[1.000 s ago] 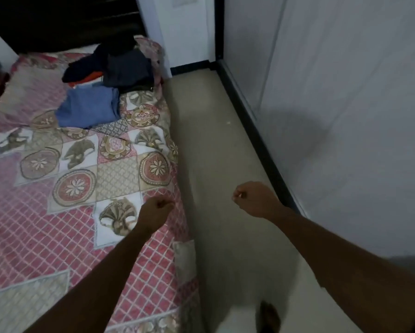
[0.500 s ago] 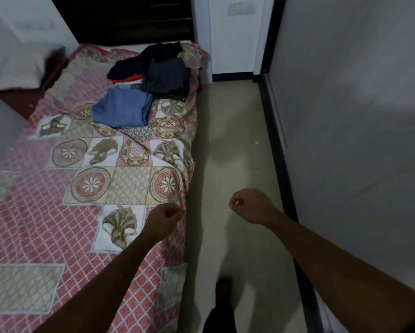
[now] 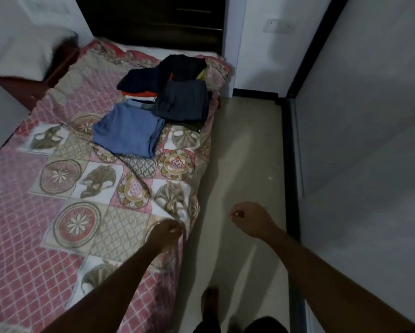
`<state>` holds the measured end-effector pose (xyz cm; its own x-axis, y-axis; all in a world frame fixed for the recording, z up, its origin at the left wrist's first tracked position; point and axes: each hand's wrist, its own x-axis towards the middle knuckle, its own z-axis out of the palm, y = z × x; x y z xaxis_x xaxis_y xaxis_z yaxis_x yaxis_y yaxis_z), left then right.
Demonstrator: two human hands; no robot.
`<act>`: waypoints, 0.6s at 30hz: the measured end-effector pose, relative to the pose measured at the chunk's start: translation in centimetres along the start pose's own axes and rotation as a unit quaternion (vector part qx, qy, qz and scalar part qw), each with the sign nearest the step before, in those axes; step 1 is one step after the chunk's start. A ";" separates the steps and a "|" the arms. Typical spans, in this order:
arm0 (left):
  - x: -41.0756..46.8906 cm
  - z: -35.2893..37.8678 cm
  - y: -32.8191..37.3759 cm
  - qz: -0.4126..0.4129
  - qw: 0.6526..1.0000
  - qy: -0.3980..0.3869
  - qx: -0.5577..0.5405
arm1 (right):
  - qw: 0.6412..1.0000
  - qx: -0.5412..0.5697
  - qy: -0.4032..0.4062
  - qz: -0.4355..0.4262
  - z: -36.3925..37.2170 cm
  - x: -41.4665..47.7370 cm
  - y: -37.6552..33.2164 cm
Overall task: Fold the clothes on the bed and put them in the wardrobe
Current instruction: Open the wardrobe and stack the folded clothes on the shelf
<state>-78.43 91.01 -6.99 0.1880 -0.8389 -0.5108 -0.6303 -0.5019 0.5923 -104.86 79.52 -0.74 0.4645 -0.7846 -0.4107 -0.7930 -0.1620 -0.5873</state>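
Note:
A folded blue garment (image 3: 127,131) lies on the bed (image 3: 33,236), far ahead of my hands. Beside it to the right is a folded dark grey garment (image 3: 181,103). Behind them sits a loose pile of dark clothes (image 3: 158,75) with orange cloth (image 3: 146,94) showing beneath. My left hand (image 3: 166,233) hovers over the bed's right edge, fingers curled, holding nothing. Over the floor, my right hand (image 3: 252,221) is a loose fist with nothing in it. The wardrobe's pale door (image 3: 369,140) fills the right side and is closed.
A narrow beige floor strip (image 3: 240,164) runs between bed and wardrobe. My bare foot (image 3: 210,301) stands on it. A white pillow (image 3: 26,54) rests on a dark side table at the upper left. A dark headboard (image 3: 153,20) stands behind the bed.
The view has moved forward along the bed, so the clothes appear closer. Both hands stay closed and roughly level in front of me.

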 end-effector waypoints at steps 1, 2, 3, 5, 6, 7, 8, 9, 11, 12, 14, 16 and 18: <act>1.1 -0.5 0.2 -0.017 1.000 -0.006 -0.004 | 1.000 -0.008 -0.012 0.000 -0.7 1.8 -0.1; 2.3 -1.0 0.5 -0.029 0.999 -0.007 -0.012 | 1.000 -0.013 -0.021 0.002 -1.3 3.7 -0.2; 2.9 -1.3 0.7 -0.030 0.999 -0.004 -0.016 | 1.000 -0.011 -0.029 0.000 -1.7 4.8 -0.2; 5.5 -2.3 1.4 -0.046 0.998 0.011 -0.029 | 0.999 -0.007 -0.049 -0.001 -3.0 9.0 0.0; 7.4 -3.0 1.6 -0.060 0.997 0.020 -0.043 | 0.998 -0.012 -0.062 -0.001 -3.7 11.9 0.1; 8.6 -3.7 2.0 -0.073 0.995 0.028 -0.058 | 0.997 -0.019 -0.074 -0.004 -4.3 13.8 0.4; 11.0 -4.4 2.2 -0.087 0.992 0.044 -0.076 | 0.996 -0.028 -0.086 -0.013 -5.2 16.9 0.5; 11.2 -4.9 2.5 -0.092 0.991 0.054 -0.082 | 0.996 -0.030 -0.087 -0.018 -5.5 17.3 0.3; 15.1 -6.0 3.2 -0.113 0.983 0.098 -0.106 | 0.994 -0.024 -0.102 -0.035 -7.0 22.4 0.4; 16.7 -6.3 3.7 -0.126 0.979 0.108 -0.122 | 0.992 -0.026 -0.118 -0.040 -7.5 24.5 0.5; 19.8 -7.4 5.4 -0.149 0.970 0.123 -0.148 | 0.985 -0.053 -0.159 -0.049 -8.9 28.6 0.2; 23.2 -8.5 6.8 -0.161 0.960 0.139 -0.179 | 0.977 -0.063 -0.191 -0.067 -10.4 32.4 -0.1; 26.4 -9.8 8.4 -0.164 0.957 0.149 -0.188 | 0.975 -0.072 -0.198 -0.072 -12.0 35.9 -0.8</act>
<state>-71.33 62.58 -9.41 0.5705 -0.6184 -0.5404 -0.1951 -0.7413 0.6422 -92.29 44.30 -6.64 0.6685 -0.4598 -0.5846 -0.7420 -0.3580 -0.5668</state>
